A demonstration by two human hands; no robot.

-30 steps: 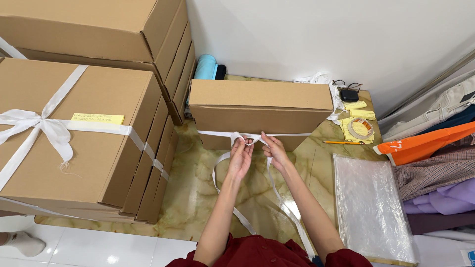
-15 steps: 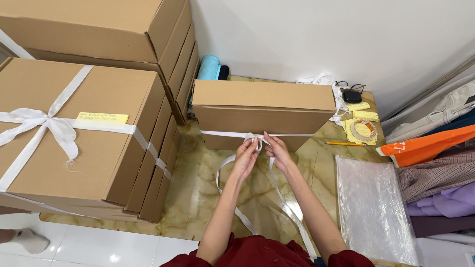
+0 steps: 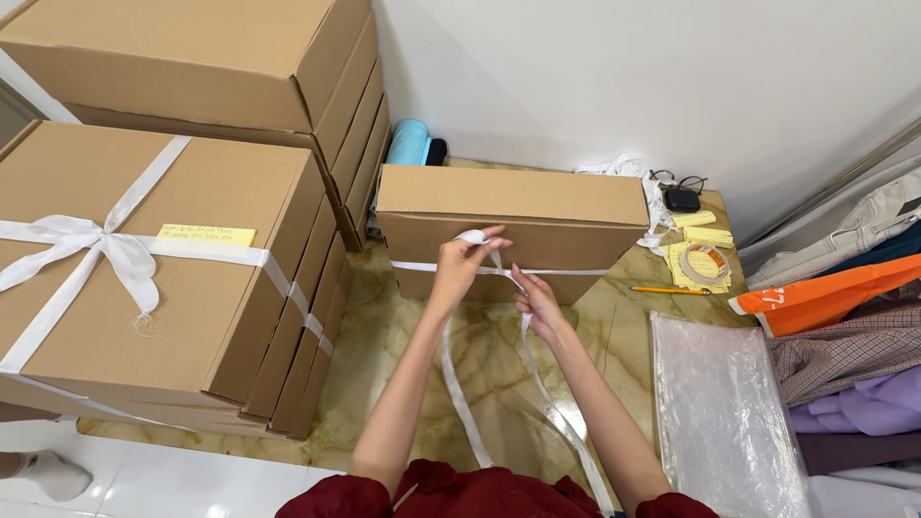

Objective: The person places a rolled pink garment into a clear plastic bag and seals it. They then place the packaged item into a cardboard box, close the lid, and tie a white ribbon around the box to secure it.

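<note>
Now left hand point(image 3: 462, 261) lifted higher, right hand point(image 3: 537, 302) lower; both pinching ribbon point(image 3: 459, 384).

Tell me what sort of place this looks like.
Probably a small clothing seller's packing corner: stacked brown cardboard boxes, folded garments, and hands tying white fabric ribbon round a flat brown cardboard box.

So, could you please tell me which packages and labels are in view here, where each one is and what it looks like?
Cardboard box: centre, against the wall, brown, oblong, white ribbon across its front, both hands at it.
Tied box: left, top of a stack, brown, white bow.
Yellow label: rectangular, on the tied box.
Upper stack: top left, plain brown boxes.
Yellow slips: right of the centre box.
Clear plastic bag: right, flat on the floor.
</note>
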